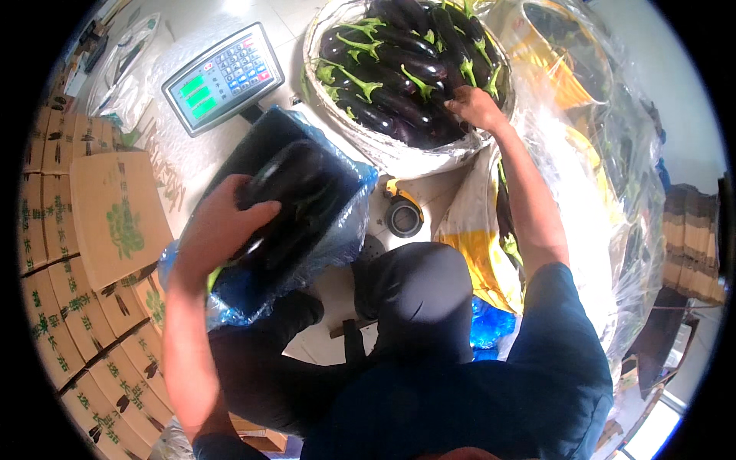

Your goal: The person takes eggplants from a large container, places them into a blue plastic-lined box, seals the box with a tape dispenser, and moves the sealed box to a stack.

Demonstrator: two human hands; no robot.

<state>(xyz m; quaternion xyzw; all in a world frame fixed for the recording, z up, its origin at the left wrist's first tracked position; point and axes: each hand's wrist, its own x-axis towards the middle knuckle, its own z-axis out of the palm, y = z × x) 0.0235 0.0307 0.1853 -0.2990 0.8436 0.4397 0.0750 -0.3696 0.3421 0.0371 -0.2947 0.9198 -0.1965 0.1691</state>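
Observation:
My left hand (221, 221) grips a dark purple eggplant (296, 164) at its lower left end, thumb on top and fingers hidden. That eggplant lies in or just over a dark-sided box lined with blue plastic film (339, 230), with more eggplants in shadow beneath. At the right rim of a white woven sack (397, 158), my right hand (477, 109) touches the eggplants (408, 63) heaped inside. Its fingers are curled, and whether they hold one is unclear. Green stems stick out among the glossy fruit.
A scale display (221, 77) with green readouts stands beyond the box. A tape dispenser (404, 217) lies on the floor before my knee. Stacked printed cartons (63, 247) line the left. On the right are a yellow-and-white sack (480, 247) and clear plastic sheeting (586, 207).

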